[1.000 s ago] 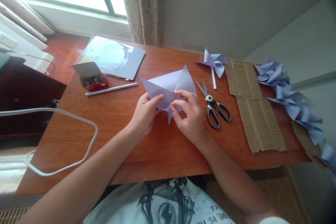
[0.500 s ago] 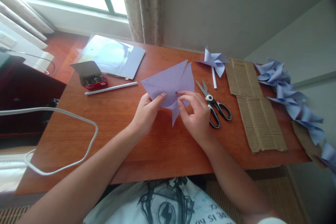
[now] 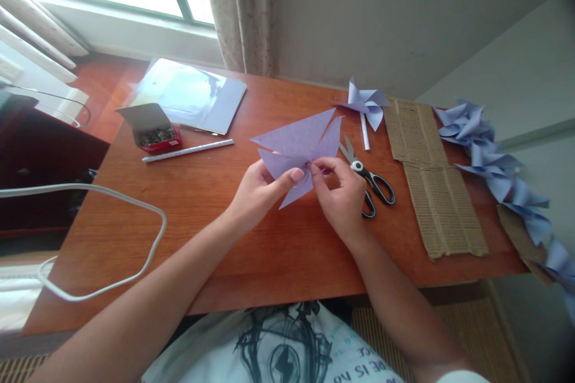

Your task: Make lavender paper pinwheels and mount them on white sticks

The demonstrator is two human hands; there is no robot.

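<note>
A purple sheet of paper (image 3: 299, 140), slit from its corners toward the middle, is held above the table between my two hands. My left hand (image 3: 265, 188) pinches its lower left part, thumb on top and fingers beneath. With thumb and index finger closed near the centre, my right hand (image 3: 339, 191) presses a small dark spot, perhaps a pin head, on the paper. Scissors (image 3: 368, 176) lie partly open just right of my right hand. A finished paper pinwheel (image 3: 367, 105) on a white stick rests behind them.
To the left are an open red box (image 3: 157, 136) of small metallic pieces, a white paper stick (image 3: 188, 151) and plastic-covered sheets (image 3: 193, 96). Corrugated cardboard (image 3: 431, 191) and several pinwheels (image 3: 489, 161) line the right side. A white cable (image 3: 164, 218) loops at left.
The paper has turned and shifted slightly right, with its left slit now gaping. My right fingers have closed in on its centre, and my left thumb has moved right.
</note>
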